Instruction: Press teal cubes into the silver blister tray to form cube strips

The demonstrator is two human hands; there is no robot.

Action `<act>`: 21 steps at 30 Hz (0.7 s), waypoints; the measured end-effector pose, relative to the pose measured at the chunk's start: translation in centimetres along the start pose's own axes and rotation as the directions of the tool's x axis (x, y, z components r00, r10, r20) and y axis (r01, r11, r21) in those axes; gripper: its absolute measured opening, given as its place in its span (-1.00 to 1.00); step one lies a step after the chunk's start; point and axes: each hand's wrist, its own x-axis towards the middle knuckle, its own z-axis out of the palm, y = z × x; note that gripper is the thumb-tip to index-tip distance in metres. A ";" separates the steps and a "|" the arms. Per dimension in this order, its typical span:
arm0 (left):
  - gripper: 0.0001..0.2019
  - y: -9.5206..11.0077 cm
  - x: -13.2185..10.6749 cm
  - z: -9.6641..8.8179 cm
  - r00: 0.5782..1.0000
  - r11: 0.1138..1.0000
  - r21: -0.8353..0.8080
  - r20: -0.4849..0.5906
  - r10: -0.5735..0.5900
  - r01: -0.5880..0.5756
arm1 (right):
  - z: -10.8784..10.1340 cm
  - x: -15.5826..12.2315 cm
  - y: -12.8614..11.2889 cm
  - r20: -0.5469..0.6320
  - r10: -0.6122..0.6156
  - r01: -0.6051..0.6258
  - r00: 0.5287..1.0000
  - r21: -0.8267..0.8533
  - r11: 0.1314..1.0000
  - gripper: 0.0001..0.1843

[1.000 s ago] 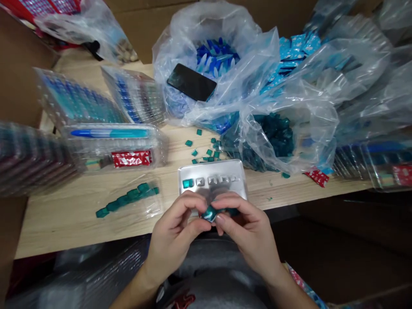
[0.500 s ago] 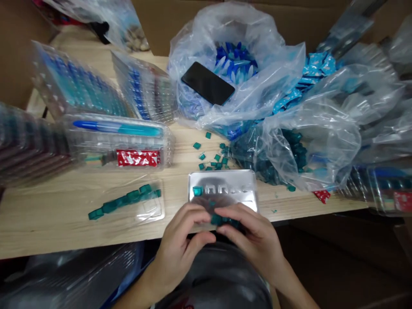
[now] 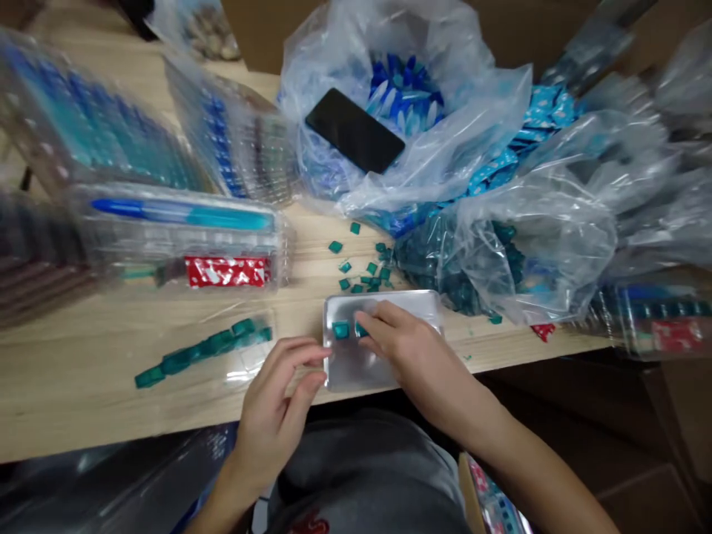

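Note:
A clear plastic blister tray [image 3: 356, 363] lies at the table's near edge. One teal square tile [image 3: 340, 329] sits in its leftmost pocket. My right hand [image 3: 409, 345] lies over the tray with its fingertips pinched on a second teal tile [image 3: 360, 328] at the pocket beside the first. My left hand [image 3: 275, 404] rests at the tray's left edge, fingers loosely curled and touching the rim, nothing held in them. Loose teal tiles [image 3: 364, 271] are scattered just beyond the tray.
A row of teal tiles [image 3: 194, 354] lies on a flat blister at left. Stacked filled packs [image 3: 178, 237] stand behind it. Plastic bags of teal pieces [image 3: 478, 252] and blue pieces [image 3: 406, 89] crowd the back, a black phone [image 3: 354, 130] resting on one.
My hands have parted from in front of my body. The right hand has reached forward onto the tray with a tile; the left has dropped to the tray's left edge. The view has shifted.

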 end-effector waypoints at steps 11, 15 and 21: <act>-0.82 3.6 1.3 2.6 0.955 0.907 0.302 0.051 0.291 -0.293 | 2.9 -3.5 -0.1 0.057 0.239 0.024 0.969 0.946 -0.324 -0.58; -0.75 4.9 1.6 3.5 0.955 0.865 0.407 0.081 0.287 -0.294 | 3.1 -4.5 -0.5 -0.036 0.201 0.084 0.979 0.968 -0.235 -0.48; -0.77 6.0 1.4 3.6 0.971 0.915 0.330 0.130 0.200 -0.233 | 3.7 -5.8 -0.1 -0.016 0.133 0.037 0.991 0.986 -0.161 -0.11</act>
